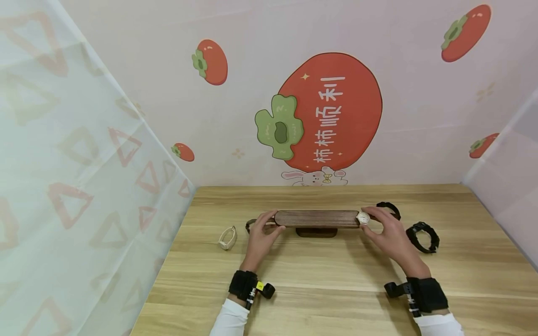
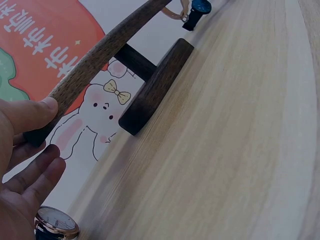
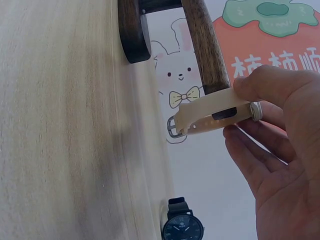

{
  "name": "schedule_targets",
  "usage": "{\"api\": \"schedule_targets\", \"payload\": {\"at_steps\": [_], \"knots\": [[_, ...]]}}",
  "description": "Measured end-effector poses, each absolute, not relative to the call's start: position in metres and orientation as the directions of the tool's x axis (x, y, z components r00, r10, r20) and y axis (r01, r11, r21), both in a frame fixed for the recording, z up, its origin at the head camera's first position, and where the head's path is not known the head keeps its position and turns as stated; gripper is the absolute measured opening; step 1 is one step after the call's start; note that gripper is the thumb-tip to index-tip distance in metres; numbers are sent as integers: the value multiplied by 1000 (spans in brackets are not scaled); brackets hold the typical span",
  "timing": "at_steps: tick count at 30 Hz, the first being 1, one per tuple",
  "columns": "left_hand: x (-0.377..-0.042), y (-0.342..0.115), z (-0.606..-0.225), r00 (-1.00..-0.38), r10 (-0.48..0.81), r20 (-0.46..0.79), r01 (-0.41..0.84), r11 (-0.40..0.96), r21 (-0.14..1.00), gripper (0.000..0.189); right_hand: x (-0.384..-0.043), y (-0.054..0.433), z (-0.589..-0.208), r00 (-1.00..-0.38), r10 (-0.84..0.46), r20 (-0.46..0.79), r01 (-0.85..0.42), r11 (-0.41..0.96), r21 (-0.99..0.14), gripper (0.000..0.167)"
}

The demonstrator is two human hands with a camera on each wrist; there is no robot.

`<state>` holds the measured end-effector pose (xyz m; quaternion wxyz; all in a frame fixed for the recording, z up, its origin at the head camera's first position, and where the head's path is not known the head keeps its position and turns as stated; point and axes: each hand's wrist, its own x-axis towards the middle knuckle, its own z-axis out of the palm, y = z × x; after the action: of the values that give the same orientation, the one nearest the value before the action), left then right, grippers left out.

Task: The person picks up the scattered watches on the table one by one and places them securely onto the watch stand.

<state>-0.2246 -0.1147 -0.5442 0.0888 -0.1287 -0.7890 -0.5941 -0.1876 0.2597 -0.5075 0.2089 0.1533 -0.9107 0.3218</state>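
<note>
A dark wooden T-bar watch stand (image 1: 317,219) is on the table, its bar running left to right above a short base (image 1: 316,232). At the bar's left end my left hand (image 1: 261,240) grips the wood, the thumb (image 2: 37,114) on one side and a finger on the other. My right hand (image 1: 391,235) pinches a cream-strapped watch (image 3: 215,107) at the right end. In the right wrist view its buckled strap forms a loop around the bar's tip. The pale dial (image 1: 363,218) faces up in the head view.
On the table left of my left hand lies a white watch (image 1: 227,238). A dark-strapped watch (image 2: 57,222) with a rose-gold case is close beside that hand. Near my right hand are a black watch (image 1: 391,208) behind and another black watch (image 1: 422,237) to the right. A printed wall (image 1: 235,116) borders the back.
</note>
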Motion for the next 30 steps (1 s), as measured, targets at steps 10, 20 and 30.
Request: {"api": "schedule_targets", "payload": {"at_steps": [10, 20, 30], "knots": [[-226, -114, -546, -954, 82, 290, 301, 245, 922, 57, -192, 260, -506, -871, -175, 458, -428, 729, -535, 50], [-227, -114, -548, -951, 88, 296, 309, 258, 915, 57, -194, 260, -511, -869, -199, 453, -448, 705, -550, 50], [-226, -114, -548, -951, 90, 296, 310, 255, 916, 57, -196, 259, -514, -847, -205, 490, -476, 703, -528, 54]]}}
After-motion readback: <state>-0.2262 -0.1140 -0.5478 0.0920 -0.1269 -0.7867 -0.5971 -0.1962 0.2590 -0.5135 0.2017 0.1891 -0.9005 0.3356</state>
